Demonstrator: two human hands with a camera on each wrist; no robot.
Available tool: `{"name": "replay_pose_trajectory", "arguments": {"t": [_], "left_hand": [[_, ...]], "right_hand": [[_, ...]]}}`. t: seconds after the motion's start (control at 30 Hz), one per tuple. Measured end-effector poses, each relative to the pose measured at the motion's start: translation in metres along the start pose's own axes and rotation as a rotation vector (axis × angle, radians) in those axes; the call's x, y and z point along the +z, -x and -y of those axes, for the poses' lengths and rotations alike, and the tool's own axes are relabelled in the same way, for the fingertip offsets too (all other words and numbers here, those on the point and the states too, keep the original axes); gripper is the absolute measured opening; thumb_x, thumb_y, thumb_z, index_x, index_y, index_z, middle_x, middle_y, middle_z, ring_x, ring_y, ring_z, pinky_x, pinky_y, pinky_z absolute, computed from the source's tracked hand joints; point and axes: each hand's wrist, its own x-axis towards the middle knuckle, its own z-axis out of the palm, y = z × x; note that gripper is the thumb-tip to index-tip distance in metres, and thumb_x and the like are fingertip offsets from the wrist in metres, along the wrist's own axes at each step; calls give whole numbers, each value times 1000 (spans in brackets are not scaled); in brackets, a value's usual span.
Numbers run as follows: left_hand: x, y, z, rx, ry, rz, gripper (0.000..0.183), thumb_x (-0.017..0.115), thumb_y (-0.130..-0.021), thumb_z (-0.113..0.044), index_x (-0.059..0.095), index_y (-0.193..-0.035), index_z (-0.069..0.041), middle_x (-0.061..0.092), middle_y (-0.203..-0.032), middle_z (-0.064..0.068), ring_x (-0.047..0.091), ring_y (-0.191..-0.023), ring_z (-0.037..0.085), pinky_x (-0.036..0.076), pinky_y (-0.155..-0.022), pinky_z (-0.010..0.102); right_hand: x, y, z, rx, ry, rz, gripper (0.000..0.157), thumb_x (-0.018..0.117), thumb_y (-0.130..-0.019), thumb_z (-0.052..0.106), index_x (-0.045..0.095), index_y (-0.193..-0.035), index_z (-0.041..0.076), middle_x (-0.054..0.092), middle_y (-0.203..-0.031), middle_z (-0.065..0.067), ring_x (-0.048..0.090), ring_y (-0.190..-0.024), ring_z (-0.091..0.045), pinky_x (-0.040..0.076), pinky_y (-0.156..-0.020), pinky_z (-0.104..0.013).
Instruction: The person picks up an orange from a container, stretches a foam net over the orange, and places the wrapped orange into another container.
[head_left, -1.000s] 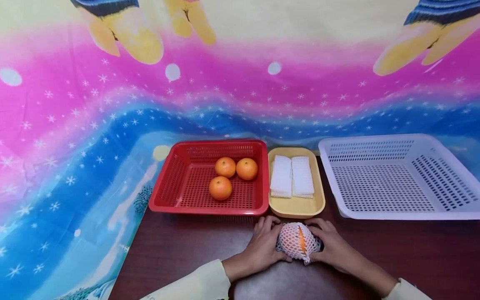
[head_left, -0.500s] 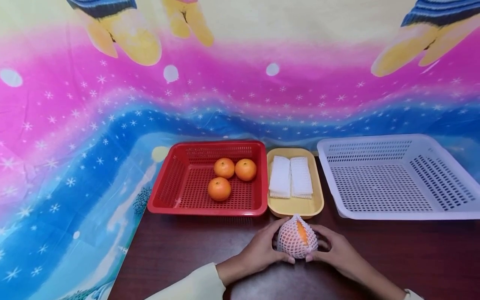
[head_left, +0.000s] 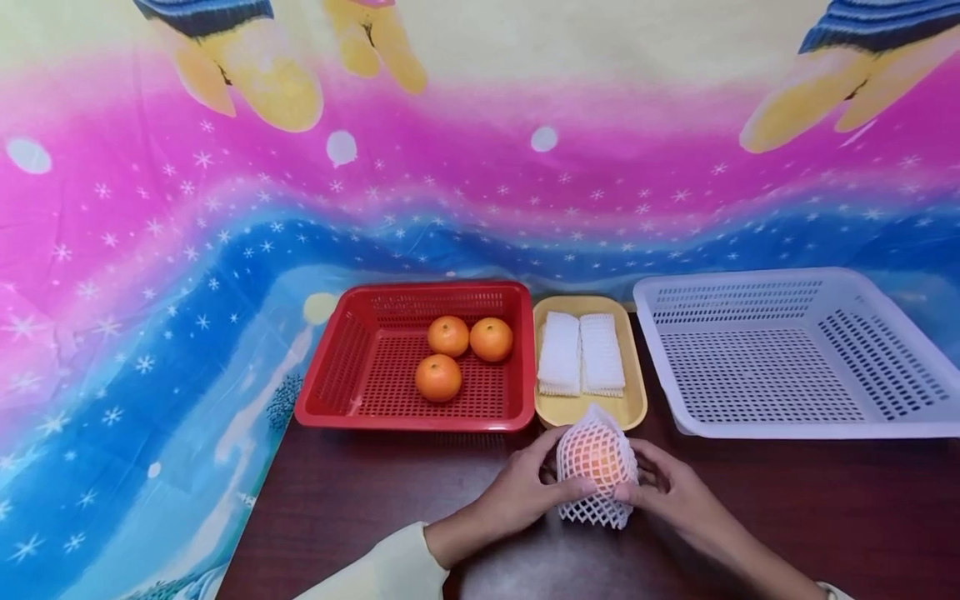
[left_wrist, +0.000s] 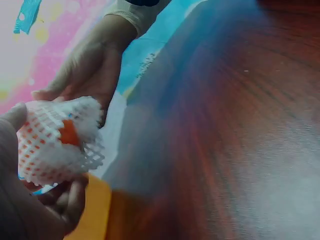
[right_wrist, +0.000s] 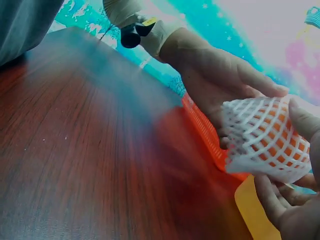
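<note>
An orange (head_left: pixel 597 457) in a white foam net sleeve (head_left: pixel 596 510) is between both hands, close over the table in front of the yellow tray. My left hand (head_left: pixel 525 479) grips it from the left, thumb lying across the front of the net. From the right, my right hand (head_left: pixel 678 492) holds it the same way, its thumb near the other one. Net extends past the fruit at the top and bottom. In the left wrist view a patch of bare orange peel (left_wrist: pixel 69 133) shows through an opening in the netting. The right wrist view shows the fingers (right_wrist: pixel 272 200) curled underneath.
A red basket (head_left: pixel 416 423) at the back left holds three oranges (head_left: pixel 438 378). Beside it the yellow tray (head_left: pixel 636 392) bears two stacks of flat white foam nets (head_left: pixel 560 354). On the right stands a pale lavender basket (head_left: pixel 810 429). A printed cloth (head_left: pixel 480 167) hangs behind.
The netted orange has been lifted slightly and turned between the hands. The slit of bare peel has left the head view, and the net's loose ends now show above and below.
</note>
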Motion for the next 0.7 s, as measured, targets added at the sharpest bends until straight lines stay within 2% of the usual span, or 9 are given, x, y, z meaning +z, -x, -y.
{"name": "replay_pose_trajectory", "arguments": {"t": [0.1, 0.23, 0.37, 0.5, 0.57, 0.6, 0.7], "left_hand": [[-3, 0, -7, 55, -148, -48, 65, 82, -88, -34, 54, -146, -25, 64, -126, -4, 61, -106, 2, 54, -95, 25], [-4, 1, -16, 52, -181, -57, 73, 82, -87, -35, 49, -151, -21, 58, -137, -3, 56, -121, 4, 49, -107, 30], [1, 1, -21, 7, -16, -35, 75, 80, -90, -29, 43, -155, -21, 56, -143, 0, 58, -123, 5, 49, -105, 25], [4, -1, -22, 9, 176, -29, 71, 79, -91, -17, 45, -153, -21, 56, -144, 5, 63, -120, 7, 53, -98, 20], [4, -1, -22, 15, 223, -26, 70, 79, -91, -14, 46, -153, -20, 56, -145, 6, 63, -120, 6, 53, -98, 20], [4, -1, -23, 20, 236, -21, 70, 79, -91, -13, 46, -153, -20, 56, -146, 6, 64, -120, 6, 54, -98, 20], [4, -2, -25, 36, 263, 3, 71, 78, -91, -9, 46, -153, -18, 55, -148, 8, 64, -120, 5, 54, -99, 21]], "right_hand": [[2, 0, 6, 15, 60, -51, 52, 71, -93, -1, 47, -138, -12, 68, -116, 19, 67, -102, -3, 60, -82, -25], [6, 1, 14, 17, 44, -76, 48, 71, -92, -3, 51, -135, -3, 67, -119, 18, 67, -107, -2, 59, -85, -24], [9, -1, 21, 12, 29, -105, 57, 71, -90, -5, 46, -141, -3, 62, -130, 17, 63, -115, 1, 57, -91, -22], [10, -3, 26, 26, 30, -113, 67, 73, -89, -4, 40, -148, -5, 61, -134, -5, 67, -111, -3, 61, -86, -28], [10, -3, 27, 27, 6, -99, 69, 73, -89, -5, 40, -148, -5, 61, -129, -13, 70, -107, -7, 62, -82, -31], [9, -3, 28, 22, -10, -89, 69, 73, -88, -5, 40, -148, -3, 61, -128, -14, 70, -106, -8, 63, -81, -32], [8, -4, 28, -3, -34, -60, 67, 73, -87, -7, 44, -147, 2, 62, -124, -6, 71, -104, -11, 63, -79, -33]]}}
